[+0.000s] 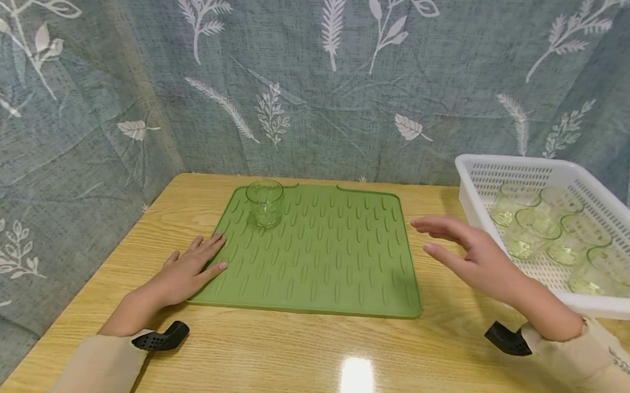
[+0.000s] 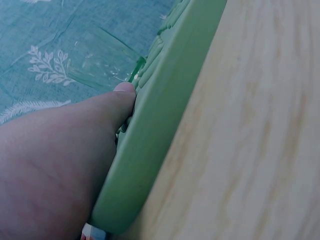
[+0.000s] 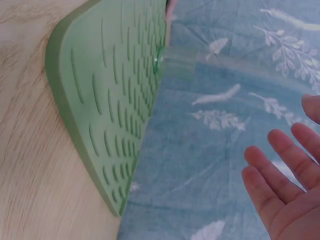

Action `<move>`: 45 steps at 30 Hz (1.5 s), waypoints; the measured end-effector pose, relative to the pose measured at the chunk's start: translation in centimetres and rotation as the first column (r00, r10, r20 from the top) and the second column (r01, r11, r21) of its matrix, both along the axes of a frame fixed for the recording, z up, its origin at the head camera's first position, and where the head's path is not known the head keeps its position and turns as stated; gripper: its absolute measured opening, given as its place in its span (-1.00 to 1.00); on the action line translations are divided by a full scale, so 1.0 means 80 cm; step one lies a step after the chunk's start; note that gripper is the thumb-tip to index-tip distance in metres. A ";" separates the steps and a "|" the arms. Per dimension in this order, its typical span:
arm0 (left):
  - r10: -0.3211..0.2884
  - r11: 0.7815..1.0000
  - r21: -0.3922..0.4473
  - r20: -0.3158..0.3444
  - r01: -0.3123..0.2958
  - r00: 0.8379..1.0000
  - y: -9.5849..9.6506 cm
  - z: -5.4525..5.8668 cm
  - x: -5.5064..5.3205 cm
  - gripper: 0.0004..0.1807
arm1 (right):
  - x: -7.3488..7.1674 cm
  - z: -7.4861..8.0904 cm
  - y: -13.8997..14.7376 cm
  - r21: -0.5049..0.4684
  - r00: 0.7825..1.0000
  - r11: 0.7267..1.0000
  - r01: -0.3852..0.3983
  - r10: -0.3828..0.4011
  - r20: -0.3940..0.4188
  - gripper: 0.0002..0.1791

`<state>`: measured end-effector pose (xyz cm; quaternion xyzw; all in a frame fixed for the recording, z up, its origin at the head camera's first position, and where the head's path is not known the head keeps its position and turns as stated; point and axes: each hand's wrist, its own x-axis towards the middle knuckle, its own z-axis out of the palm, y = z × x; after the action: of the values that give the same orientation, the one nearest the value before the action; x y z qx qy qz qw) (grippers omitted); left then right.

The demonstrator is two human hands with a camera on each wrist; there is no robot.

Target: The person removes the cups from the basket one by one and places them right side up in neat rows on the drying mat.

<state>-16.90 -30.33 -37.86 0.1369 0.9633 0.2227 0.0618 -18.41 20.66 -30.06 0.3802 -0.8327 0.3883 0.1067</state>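
Note:
A green ridged drying mat [image 1: 323, 261] lies on the wooden table. One clear glass [image 1: 265, 205] stands upright near its far left corner. My left hand [image 1: 187, 273] rests flat at the mat's left edge, fingers spread, thumb on the mat; the left wrist view shows that thumb [image 2: 117, 100] at the raised rim, with the glass [image 2: 105, 60] beyond. My right hand [image 1: 471, 256] hovers between the mat and the basket, fingers extended and holding nothing. In the right wrist view its fingers [image 3: 285, 170] are apart from the mat [image 3: 100, 90].
A white plastic basket [image 1: 468, 191] stands at the right, holding several clear glasses [image 1: 535, 229]. A blue-grey curtain with white leaf prints [image 1: 318, 114] hangs behind the table and down its left side. Bare wood [image 1: 266, 352] shows in front of the mat.

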 end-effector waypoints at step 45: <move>0.010 1.000 0.011 -0.017 -0.010 1.000 -0.003 -0.006 0.002 -0.21 | -0.004 -0.019 0.227 0.272 0.839 0.802 0.532 -0.542 -0.047 -0.30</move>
<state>-16.78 -30.60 -38.36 0.1342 0.9632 0.2269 0.0515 -18.75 38.80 -31.60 0.1335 -0.9532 0.2296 0.1447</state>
